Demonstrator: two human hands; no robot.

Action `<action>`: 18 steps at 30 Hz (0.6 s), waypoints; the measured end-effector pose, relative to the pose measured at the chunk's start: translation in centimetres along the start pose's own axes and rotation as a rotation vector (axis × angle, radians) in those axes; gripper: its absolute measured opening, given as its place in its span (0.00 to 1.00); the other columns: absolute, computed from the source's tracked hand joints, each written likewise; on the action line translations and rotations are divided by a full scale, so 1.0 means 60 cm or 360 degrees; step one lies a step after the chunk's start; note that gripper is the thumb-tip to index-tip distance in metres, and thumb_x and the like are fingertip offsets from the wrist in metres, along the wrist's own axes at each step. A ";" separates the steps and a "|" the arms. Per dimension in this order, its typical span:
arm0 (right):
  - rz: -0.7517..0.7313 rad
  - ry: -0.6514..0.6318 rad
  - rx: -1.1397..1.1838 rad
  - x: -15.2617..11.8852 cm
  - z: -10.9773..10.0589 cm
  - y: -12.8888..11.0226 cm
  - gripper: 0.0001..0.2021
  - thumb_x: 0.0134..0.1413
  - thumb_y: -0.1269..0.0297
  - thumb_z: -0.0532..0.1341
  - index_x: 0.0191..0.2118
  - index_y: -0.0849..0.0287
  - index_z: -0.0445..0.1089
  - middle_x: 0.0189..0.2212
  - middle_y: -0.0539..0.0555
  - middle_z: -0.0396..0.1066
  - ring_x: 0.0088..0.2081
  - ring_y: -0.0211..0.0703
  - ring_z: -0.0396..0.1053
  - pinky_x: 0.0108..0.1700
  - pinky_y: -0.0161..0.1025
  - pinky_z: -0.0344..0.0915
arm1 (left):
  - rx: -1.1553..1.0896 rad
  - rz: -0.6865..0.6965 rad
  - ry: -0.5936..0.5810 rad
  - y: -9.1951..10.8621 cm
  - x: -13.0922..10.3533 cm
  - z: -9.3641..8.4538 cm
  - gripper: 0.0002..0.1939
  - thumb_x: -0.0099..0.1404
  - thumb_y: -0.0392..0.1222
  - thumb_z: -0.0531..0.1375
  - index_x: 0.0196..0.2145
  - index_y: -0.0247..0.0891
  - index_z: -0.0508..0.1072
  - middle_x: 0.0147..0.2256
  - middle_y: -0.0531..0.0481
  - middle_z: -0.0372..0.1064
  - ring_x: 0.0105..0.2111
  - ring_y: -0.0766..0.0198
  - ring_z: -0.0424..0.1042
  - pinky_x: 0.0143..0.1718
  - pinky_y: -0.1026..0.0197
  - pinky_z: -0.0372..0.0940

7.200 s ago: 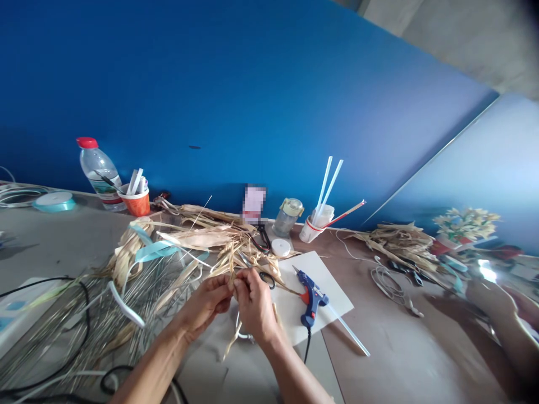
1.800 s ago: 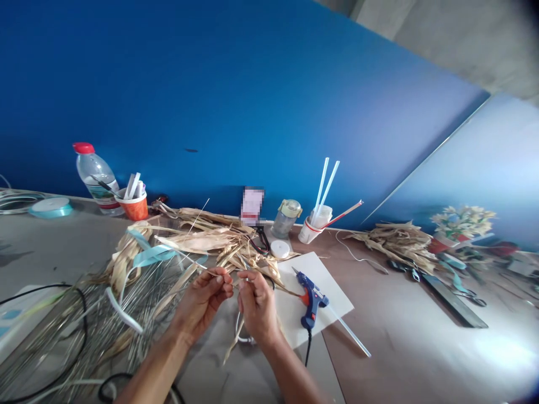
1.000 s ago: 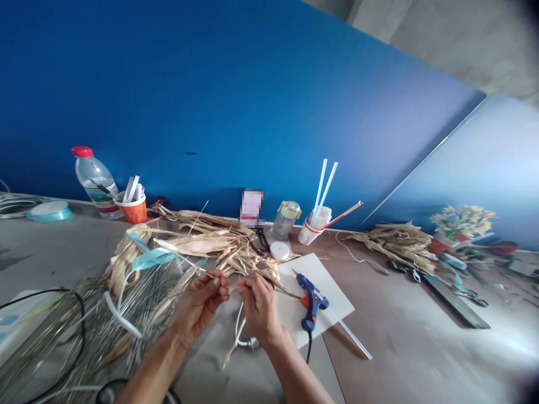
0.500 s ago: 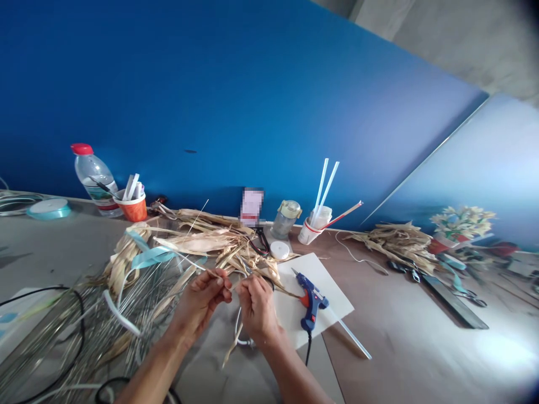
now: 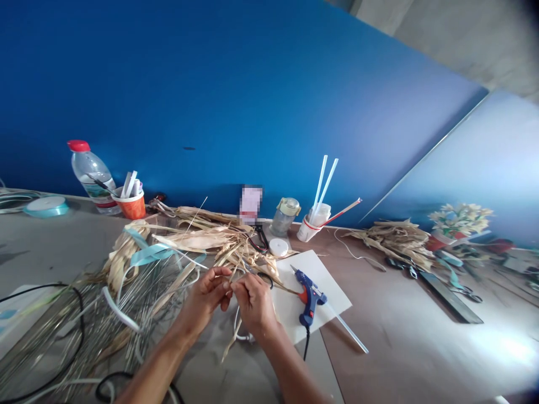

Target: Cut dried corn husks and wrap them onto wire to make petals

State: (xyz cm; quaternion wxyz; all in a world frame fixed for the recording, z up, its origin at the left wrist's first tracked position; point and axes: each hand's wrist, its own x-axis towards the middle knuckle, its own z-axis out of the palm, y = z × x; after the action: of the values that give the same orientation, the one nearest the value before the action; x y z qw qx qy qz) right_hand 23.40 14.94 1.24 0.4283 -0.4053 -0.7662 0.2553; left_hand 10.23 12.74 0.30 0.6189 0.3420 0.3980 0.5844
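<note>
My left hand (image 5: 210,294) is closed in a pinch on a thin pale stem (image 5: 185,255), whose long end points up and to the left over the husks. Fingertips touching it, my right hand (image 5: 252,297) pinches what looks like a narrow strip of dried husk; the fingers mostly hide that strip. Below the right hand a torn husk piece (image 5: 229,346) is visible beside a white loop of cord (image 5: 243,338). Dried corn husks (image 5: 202,240) lie heaped just beyond both hands. A blue glue gun (image 5: 310,297) rests on a white sheet (image 5: 337,306) to the right.
Bare metal wires (image 5: 126,306) and a light blue ribbon (image 5: 147,256) spread out at left. Along the wall stand a bottle (image 5: 92,174), an orange cup (image 5: 132,207), a glass jar (image 5: 284,217) and a white cup (image 5: 309,230) with glue sticks. Further right lie more husks (image 5: 400,241) and scissors (image 5: 469,293).
My hands have drawn together, so the fingertips now meet and the small gap between them is gone. The view has shifted slightly; the objects on the table stay in place.
</note>
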 end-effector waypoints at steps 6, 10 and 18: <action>0.0134 -0.0032 0.0606 0.005 -0.002 0.002 0.11 0.59 0.65 0.54 0.26 0.58 0.66 0.36 0.55 0.71 0.37 0.42 0.69 0.40 0.38 0.63 | 0.0209 0.0078 -0.0141 0.002 -0.006 0.007 0.16 0.58 0.51 0.62 0.36 0.38 0.64 0.19 0.60 0.60 0.16 0.74 0.55 0.17 0.69 0.49; 0.0174 0.0006 0.0841 0.003 0.000 0.007 0.11 0.58 0.65 0.56 0.25 0.58 0.66 0.37 0.54 0.70 0.36 0.41 0.69 0.39 0.38 0.64 | 0.0215 0.0108 -0.0169 0.006 -0.006 0.009 0.17 0.58 0.51 0.62 0.36 0.39 0.62 0.18 0.61 0.59 0.16 0.74 0.54 0.18 0.70 0.49; -0.0083 0.0183 0.0411 0.002 -0.004 -0.006 0.11 0.56 0.73 0.55 0.24 0.58 0.64 0.29 0.52 0.68 0.34 0.39 0.67 0.38 0.37 0.63 | -0.0138 -0.0201 -0.0131 0.005 -0.006 0.005 0.20 0.53 0.49 0.66 0.38 0.37 0.66 0.21 0.57 0.67 0.17 0.73 0.63 0.19 0.70 0.57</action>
State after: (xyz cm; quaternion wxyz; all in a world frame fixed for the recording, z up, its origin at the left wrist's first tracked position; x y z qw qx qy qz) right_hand 23.43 14.85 1.66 0.5266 -0.3409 -0.7114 0.3169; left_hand 10.37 12.40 0.76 0.6845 0.3128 0.3674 0.5465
